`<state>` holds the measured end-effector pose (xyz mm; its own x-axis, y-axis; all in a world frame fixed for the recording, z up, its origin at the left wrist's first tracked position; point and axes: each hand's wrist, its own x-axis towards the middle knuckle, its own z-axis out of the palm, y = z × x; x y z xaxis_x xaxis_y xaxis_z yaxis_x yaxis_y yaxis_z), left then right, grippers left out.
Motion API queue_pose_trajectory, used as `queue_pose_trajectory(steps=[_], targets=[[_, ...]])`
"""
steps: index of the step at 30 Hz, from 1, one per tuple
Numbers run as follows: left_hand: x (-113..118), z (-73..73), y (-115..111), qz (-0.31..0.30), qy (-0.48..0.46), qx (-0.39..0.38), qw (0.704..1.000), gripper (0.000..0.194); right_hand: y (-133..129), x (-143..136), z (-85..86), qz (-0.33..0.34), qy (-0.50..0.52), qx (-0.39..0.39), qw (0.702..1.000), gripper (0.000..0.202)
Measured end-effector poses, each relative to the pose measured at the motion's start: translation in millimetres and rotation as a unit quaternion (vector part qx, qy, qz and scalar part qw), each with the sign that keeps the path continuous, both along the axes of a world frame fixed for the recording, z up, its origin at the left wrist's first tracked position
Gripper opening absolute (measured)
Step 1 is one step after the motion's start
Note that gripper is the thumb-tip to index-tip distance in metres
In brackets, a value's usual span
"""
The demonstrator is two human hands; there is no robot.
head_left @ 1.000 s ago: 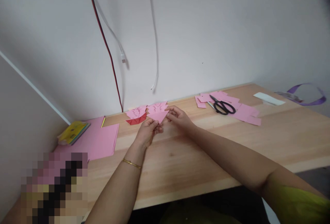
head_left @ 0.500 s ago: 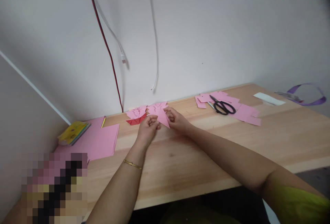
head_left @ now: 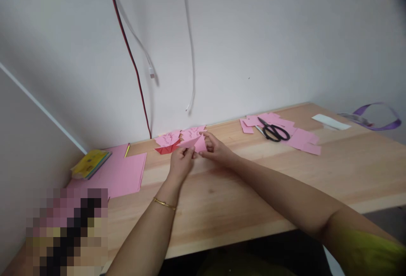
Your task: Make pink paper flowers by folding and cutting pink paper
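A small piece of folded pink paper (head_left: 199, 143) is held between my two hands, just above the wooden table. My left hand (head_left: 181, 161) pinches its lower edge between thumb and fingers. On the other side, my right hand (head_left: 216, 148) has its fingers curled around the paper's right edge, the thumb low near the corner. Right behind the hands lie several folded pink paper pieces (head_left: 168, 138) against the wall. A red folded paper piece (head_left: 166, 148) rests in front of them, partly covered by the held paper and my left hand.
Black-handled scissors (head_left: 275, 132) lie on scattered pink paper pieces (head_left: 303, 140) at the right. Farther right are a white strip (head_left: 331, 122) and a purple strap (head_left: 377, 115). Large pink sheets (head_left: 123, 174) carry a yellow packet (head_left: 90, 164) at left. Cables (head_left: 135, 64) hang along the wall.
The pink paper has turned between my hands: its point no longer faces down to the right, and a flap now extends to the left. My right thumb has come lower.
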<state>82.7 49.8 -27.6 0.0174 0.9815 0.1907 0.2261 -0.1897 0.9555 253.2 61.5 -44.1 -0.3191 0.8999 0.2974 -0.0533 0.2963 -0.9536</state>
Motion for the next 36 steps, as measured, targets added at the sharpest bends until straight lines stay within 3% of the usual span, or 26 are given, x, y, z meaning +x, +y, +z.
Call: queue_pose_trajectory(steps=[4, 8, 11, 20, 27, 29, 32, 36], targets=[[-0.6, -1.9, 1.8, -0.010, 0.011, -0.004, 1.000, 0.022, -0.5, 0.9, 2.8, -0.014, 0.000, 0.008, 1.000, 0.067], [-2.0, -5.6, 2.9, -0.033, 0.049, 0.009, 0.998, 0.020, 1.9, 5.3, 3.5, -0.084, -0.058, 0.040, 0.994, 0.034], [-4.2, -8.7, 5.4, -0.041, 0.012, 0.017, 0.999, 0.021, 2.8, 6.5, 1.9, -0.064, -0.079, 0.054, 0.993, 0.023], [-7.4, -8.1, 9.0, -0.028, -0.085, -0.027, 0.996, 0.029, -1.6, 4.9, 2.4, -0.029, -0.162, 0.084, 0.983, 0.035], [-1.3, 1.1, 5.0, -0.045, -0.291, -0.077, 0.952, 0.037, 2.6, 7.6, 2.6, -0.088, -0.068, 0.000, 0.994, 0.037], [2.4, -1.5, 2.9, -0.077, -0.305, -0.102, 0.944, 0.043, 2.3, 7.1, 2.0, -0.107, -0.048, -0.014, 0.993, 0.037], [10.0, -7.0, -1.6, -0.122, -0.285, -0.118, 0.943, 0.034, -1.9, 1.9, 1.3, -0.107, -0.014, -0.030, 0.994, 0.037], [18.1, -7.4, -5.8, -0.101, -0.303, -0.125, 0.939, 0.030, -12.8, -9.3, 3.2, -0.051, 0.004, -0.035, 0.998, 0.032]])
